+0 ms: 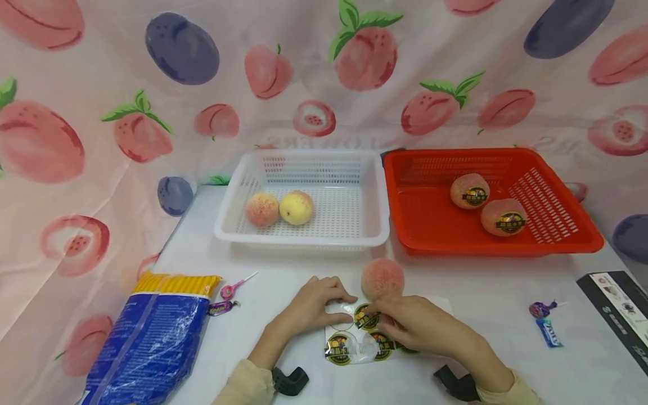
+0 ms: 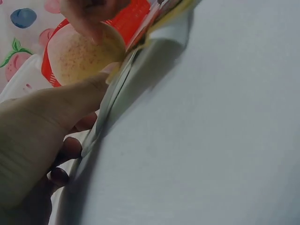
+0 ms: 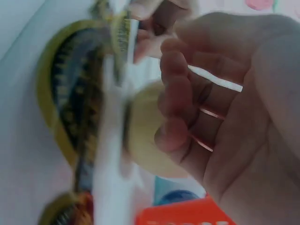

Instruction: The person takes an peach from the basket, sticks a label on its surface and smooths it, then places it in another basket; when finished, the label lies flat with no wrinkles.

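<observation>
On the white table lies a sheet of round black-and-gold stickers (image 1: 338, 350), with bare spots in its upper left. My left hand (image 1: 316, 304) grips the sheet's edge, thumb on one face (image 2: 70, 101) and curled fingers on the other. At the upper row, my right hand (image 1: 422, 326) has its fingertips at the edge of one sticker (image 1: 365, 316) and appears to pinch it. In the right wrist view those fingers (image 3: 176, 91) are curled, but the contact is unclear and the sheet blurred. Just beyond the sheet sits a pink peach (image 1: 383, 278), bearing no visible sticker.
A white basket (image 1: 304, 241) at the back holds two peaches. Beside it, a red basket (image 1: 496, 247) holds two stickered peaches. A blue-and-yellow package (image 1: 149, 337) lies left. Candies (image 1: 223, 307) lie near it, more candies (image 1: 549, 332) at right by a black-and-white box (image 1: 620, 315).
</observation>
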`<state>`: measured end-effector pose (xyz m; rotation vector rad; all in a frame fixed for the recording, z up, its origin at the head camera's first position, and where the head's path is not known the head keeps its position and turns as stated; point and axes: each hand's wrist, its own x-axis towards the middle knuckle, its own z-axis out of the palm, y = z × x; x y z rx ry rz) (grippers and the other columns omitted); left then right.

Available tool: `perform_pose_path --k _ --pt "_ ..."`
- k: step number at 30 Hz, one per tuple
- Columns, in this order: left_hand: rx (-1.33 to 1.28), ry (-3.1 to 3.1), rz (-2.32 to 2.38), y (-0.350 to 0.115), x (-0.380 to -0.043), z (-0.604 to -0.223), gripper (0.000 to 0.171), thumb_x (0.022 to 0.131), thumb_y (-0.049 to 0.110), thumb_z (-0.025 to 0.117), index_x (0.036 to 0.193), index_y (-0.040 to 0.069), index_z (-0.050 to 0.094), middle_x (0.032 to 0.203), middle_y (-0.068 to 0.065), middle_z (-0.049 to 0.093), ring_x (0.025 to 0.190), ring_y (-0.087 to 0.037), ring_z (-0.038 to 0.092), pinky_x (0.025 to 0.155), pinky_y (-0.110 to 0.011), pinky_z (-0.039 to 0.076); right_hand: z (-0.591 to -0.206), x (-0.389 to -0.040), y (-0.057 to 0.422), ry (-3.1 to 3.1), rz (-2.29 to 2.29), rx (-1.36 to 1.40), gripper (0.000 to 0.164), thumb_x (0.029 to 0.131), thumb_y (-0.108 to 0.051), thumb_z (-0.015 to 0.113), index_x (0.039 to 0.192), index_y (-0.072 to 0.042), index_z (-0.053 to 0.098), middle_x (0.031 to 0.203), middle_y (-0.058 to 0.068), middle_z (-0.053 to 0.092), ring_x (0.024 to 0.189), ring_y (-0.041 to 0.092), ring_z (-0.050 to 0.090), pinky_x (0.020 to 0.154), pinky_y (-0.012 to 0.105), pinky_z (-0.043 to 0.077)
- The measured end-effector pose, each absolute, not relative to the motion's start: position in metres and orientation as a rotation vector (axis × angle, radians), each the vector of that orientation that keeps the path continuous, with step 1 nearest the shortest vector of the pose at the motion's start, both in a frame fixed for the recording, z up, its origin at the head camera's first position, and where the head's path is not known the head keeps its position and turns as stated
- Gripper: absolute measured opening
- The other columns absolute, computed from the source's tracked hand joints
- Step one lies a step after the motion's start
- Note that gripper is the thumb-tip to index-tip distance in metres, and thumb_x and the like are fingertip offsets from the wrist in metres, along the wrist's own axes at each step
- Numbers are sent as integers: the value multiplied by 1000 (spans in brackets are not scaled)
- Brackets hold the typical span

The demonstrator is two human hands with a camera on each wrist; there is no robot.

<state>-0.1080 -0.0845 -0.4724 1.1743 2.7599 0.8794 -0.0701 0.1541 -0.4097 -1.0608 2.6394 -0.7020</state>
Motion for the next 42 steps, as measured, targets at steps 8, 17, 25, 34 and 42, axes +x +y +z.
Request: perform_pose_path --k 8,17,25,34,42 --pt "1258 2765 911 -85 -105 -481 35 70 54 64 102 39 62 85 22 53 76 7 45 65 -15 23 -434 -67 148 2555 -590 -1012 43 86 -26 54 128 -25 45 101 -15 60 70 -2 49 64 19 43" --pt "1274 2779 917 -83 -108 -481 39 69 56 63 104 39 60 81 21 51 73 6 44 65 -15 24 -438 -69 148 2582 -586 -951 47 85 -29 56 130 -29 42 71 -19 50 58 -1 41 54 16 34" --pt "1264 2781 919 -83 -107 -480 38 69 54 64 102 36 61 79 20 51 71 5 43 64 -14 24 -441 -70 148 2596 -633 -955 33 84 -29 59 115 -28 52 87 -18 59 65 -4 47 60 19 42" --pt "1249 2761 937 -82 -107 -481 36 70 55 63 101 36 61 79 20 51 72 6 44 65 -14 24 -428 -72 153 2616 -655 -984 13 82 -31 61 94 -34 57 76 -23 53 59 -4 43 56 16 37" --pt "1039 2564 1344 -73 -103 -472 14 85 37 55 96 31 61 79 16 58 65 3 46 61 -13 37 -409 -75 162 2859 -787 -963 26 76 -30 68 100 -35 58 68 -25 47 55 -5 39 52 13 34"
